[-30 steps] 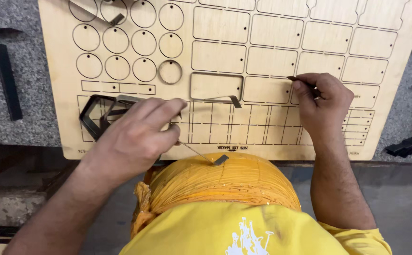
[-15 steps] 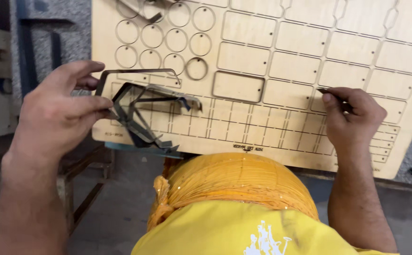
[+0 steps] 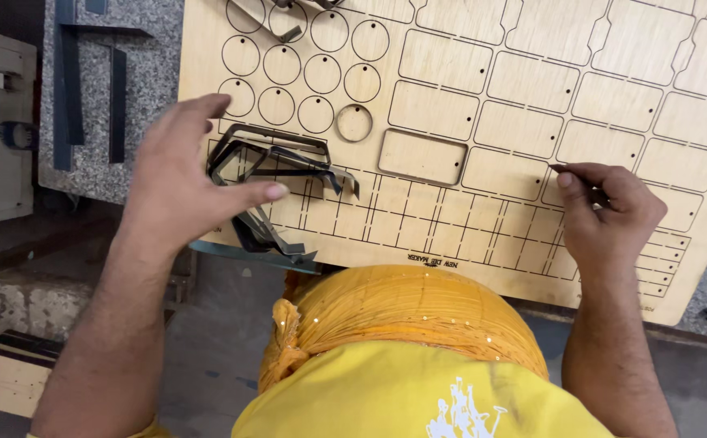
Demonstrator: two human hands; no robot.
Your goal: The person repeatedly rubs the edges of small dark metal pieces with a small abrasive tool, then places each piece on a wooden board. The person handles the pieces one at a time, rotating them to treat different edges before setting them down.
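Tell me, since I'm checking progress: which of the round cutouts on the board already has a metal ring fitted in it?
The lowest right circle, just left of the metal-lined rectangle. It alone has a metal band in its outline.

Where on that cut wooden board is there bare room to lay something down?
The wooden board lies bare between the left hand and right hand, over its grid and rectangle cuts. It is crowded at the bent metal strips under the left hand.

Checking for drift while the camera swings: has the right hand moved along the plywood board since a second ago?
No. The right hand stays at the same rounded-rectangle cutouts above the slot grid on the plywood board; only the camera shifted.
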